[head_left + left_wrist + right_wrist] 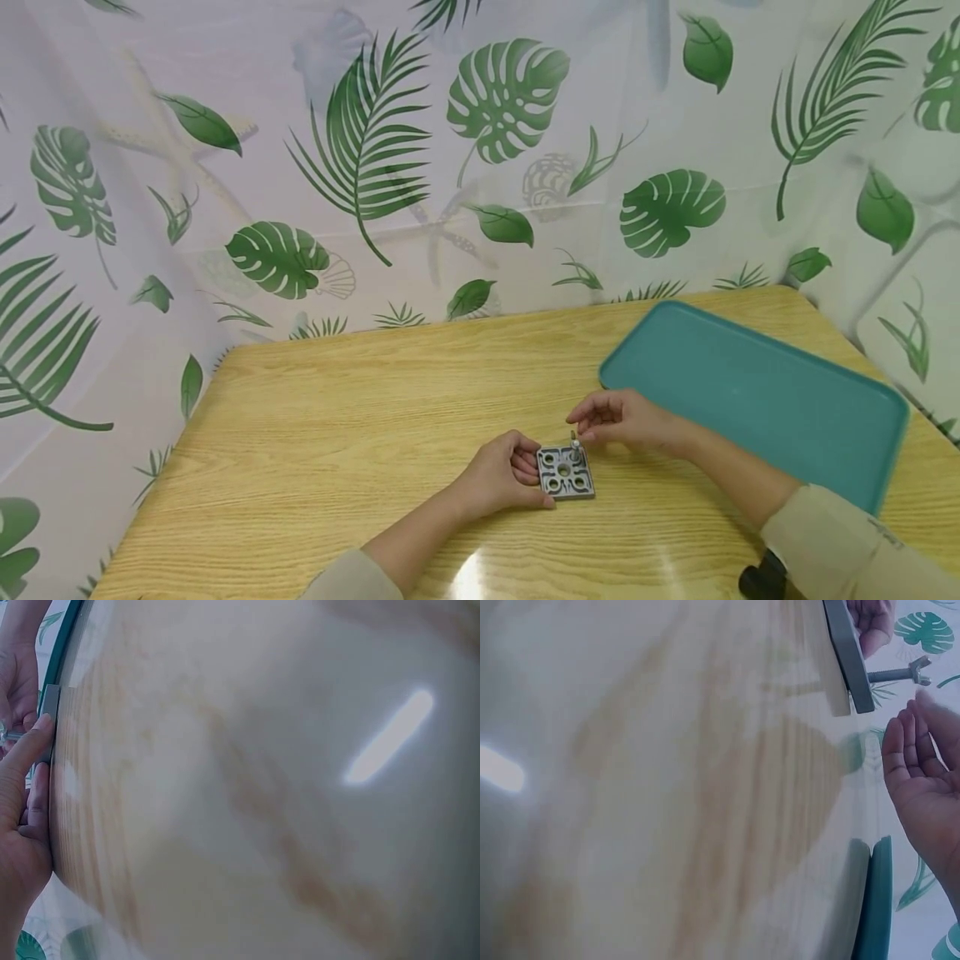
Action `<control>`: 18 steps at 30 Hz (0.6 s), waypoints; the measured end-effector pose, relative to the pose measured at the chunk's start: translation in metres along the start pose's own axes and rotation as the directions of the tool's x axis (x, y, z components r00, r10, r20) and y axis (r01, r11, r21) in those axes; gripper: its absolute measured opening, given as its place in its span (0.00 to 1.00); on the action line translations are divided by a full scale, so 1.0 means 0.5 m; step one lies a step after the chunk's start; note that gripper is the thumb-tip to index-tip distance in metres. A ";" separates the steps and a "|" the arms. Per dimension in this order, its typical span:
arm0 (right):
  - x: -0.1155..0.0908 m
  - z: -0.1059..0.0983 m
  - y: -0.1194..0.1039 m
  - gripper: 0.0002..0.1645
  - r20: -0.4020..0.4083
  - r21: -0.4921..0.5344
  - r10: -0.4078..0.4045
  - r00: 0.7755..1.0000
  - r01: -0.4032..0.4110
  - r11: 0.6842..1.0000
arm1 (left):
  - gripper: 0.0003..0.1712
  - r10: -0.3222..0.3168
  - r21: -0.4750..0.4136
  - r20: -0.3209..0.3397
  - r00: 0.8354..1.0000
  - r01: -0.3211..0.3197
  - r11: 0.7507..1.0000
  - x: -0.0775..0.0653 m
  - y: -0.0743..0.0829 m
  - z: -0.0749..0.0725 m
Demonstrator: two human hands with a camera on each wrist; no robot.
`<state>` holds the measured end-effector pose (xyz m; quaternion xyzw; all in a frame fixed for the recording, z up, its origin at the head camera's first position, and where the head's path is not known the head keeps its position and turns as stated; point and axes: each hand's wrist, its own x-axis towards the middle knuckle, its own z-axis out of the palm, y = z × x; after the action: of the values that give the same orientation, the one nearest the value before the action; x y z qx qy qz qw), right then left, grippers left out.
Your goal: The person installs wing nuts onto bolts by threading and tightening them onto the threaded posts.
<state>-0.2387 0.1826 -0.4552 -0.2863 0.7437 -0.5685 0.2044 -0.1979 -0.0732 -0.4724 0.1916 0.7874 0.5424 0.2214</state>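
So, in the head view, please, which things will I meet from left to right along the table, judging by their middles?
Left hand, plate, right hand, tray.

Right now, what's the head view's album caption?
Left hand holds a square grey metal plate, right hand beside its slim silver bolt.

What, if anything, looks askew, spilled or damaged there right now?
Only the teal rectangular tray stands out, mildly: it lies at an angle to the far edge of the light wood-grain table. I see no spill or damage; the silver wing-headed metal screw stands roughly perpendicular to the grey square metal plate.
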 end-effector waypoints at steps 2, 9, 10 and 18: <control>0.002 0.001 -0.002 0.17 0.015 0.010 -0.007 1.000 0.007 1.000 | 0.34 0.000 0.006 0.001 1.000 0.000 1.000 0.000 0.001 0.000; 0.004 0.006 -0.007 0.15 0.037 0.001 -0.003 0.999 0.003 1.000 | 0.35 -0.002 0.002 -0.003 1.000 0.002 1.000 0.000 0.007 -0.001; 0.004 0.006 -0.008 0.14 0.032 -0.005 -0.002 0.999 0.002 1.000 | 0.35 -0.002 0.003 -0.003 1.000 0.002 1.000 0.000 0.007 -0.001; -0.007 0.002 -0.004 0.11 0.000 -0.045 -0.035 0.999 0.035 0.998 | 0.35 -0.005 -0.001 -0.007 1.000 0.005 1.000 0.001 0.006 0.000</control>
<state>-0.2353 0.1837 -0.4538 -0.3034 0.7511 -0.5555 0.1876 -0.1981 -0.0718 -0.4694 0.1876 0.7884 0.5430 0.2201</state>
